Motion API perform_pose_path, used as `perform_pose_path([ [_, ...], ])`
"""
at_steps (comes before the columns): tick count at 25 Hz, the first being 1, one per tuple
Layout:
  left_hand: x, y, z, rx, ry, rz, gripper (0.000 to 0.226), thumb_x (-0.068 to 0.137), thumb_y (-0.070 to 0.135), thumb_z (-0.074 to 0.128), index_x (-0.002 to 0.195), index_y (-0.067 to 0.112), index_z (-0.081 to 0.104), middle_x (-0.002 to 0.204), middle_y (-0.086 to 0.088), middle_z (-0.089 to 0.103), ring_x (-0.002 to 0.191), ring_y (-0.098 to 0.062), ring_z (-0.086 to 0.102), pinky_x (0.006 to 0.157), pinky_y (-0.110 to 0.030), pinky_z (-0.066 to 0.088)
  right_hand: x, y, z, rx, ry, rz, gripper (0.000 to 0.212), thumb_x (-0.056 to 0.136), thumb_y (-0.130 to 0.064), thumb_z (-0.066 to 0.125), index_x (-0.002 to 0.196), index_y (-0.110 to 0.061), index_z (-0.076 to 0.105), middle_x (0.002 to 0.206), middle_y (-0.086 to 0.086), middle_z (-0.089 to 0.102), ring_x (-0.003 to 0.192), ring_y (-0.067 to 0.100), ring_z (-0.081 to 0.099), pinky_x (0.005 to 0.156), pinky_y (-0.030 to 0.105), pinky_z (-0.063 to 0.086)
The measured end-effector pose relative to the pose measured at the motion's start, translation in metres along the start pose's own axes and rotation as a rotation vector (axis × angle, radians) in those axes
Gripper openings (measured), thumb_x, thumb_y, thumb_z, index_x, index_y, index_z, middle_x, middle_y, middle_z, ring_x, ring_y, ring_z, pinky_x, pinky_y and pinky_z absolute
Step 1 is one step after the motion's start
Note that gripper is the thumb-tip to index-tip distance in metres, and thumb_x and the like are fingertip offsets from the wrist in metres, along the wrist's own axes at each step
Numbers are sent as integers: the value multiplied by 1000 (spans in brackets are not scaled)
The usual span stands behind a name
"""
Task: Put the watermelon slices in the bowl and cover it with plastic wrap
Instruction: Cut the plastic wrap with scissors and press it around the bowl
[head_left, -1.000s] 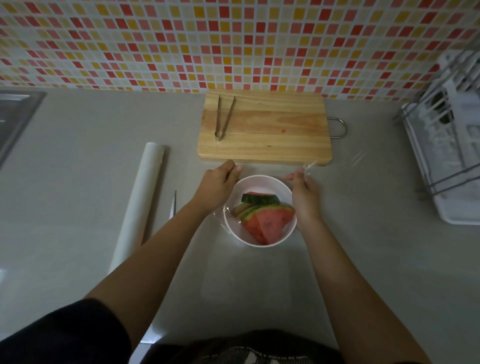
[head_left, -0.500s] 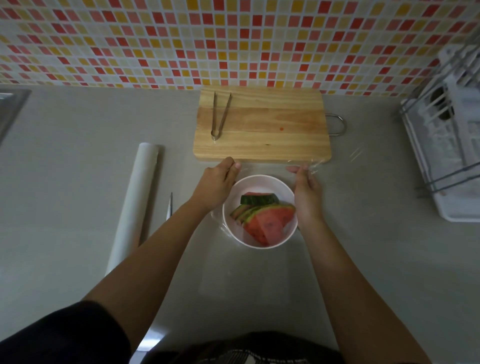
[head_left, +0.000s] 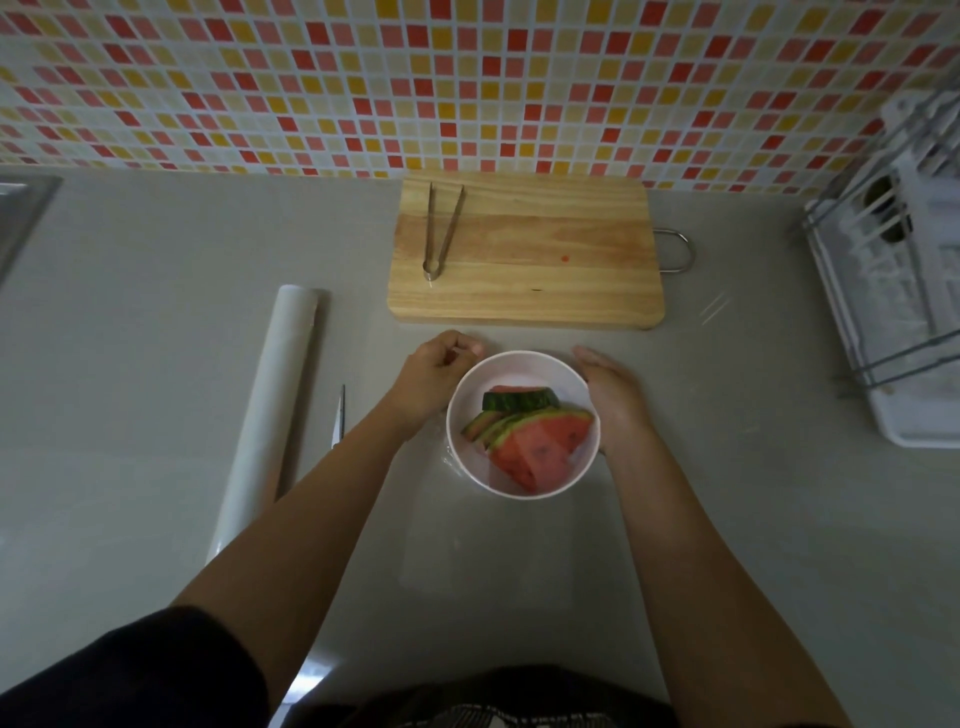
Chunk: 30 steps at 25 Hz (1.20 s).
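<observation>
Flanking the white bowl (head_left: 522, 423) of watermelon slices (head_left: 535, 436) at counter (head_left: 156, 364) centre, the left hand (head_left: 434, 382), fingers curled, pinches plastic wrap (head_left: 447, 457) at ten o'clock, the right hand (head_left: 613, 397) flat at three o'clock.

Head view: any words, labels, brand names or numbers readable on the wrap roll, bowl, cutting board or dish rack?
None can be read.
Plastic wrap roll: plain white, no print visible.
Bowl: plain white, no marking.
Cutting board: bare wood, only a small red speck.
Tongs: no stamp visible.
Dish rack: blurred, nothing legible.
Tiled wall: coloured squares only.
</observation>
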<state>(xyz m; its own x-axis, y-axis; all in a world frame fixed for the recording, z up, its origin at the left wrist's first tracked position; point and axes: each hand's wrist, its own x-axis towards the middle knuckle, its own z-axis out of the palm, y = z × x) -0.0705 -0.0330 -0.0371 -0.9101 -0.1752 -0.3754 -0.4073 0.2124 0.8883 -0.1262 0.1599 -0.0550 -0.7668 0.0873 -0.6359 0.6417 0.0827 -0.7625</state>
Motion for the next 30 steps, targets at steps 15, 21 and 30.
perform_pose_path([
  [15,-17,-6,7,-379,-68,16,38,87,-9,45,86,13,76,85,6,77,77,-9,72,64,-20,55,-12,-8,2,32,123,-36,51,76,8,39,100,-26,69,114,1,66,82,15,65,69,23,54],
  [21,-24,-5,2,-332,-94,-61,48,97,30,32,83,24,78,88,1,76,80,-15,71,64,-24,53,-15,-9,2,22,103,-57,48,76,7,40,97,-23,71,105,-3,66,74,7,62,53,12,49],
  [30,-23,-14,-2,320,62,197,76,97,53,3,111,14,66,102,5,60,92,-11,55,78,-28,43,-6,-4,1,-13,105,-106,34,80,1,48,76,-25,69,96,-3,67,99,19,64,96,39,50],
])
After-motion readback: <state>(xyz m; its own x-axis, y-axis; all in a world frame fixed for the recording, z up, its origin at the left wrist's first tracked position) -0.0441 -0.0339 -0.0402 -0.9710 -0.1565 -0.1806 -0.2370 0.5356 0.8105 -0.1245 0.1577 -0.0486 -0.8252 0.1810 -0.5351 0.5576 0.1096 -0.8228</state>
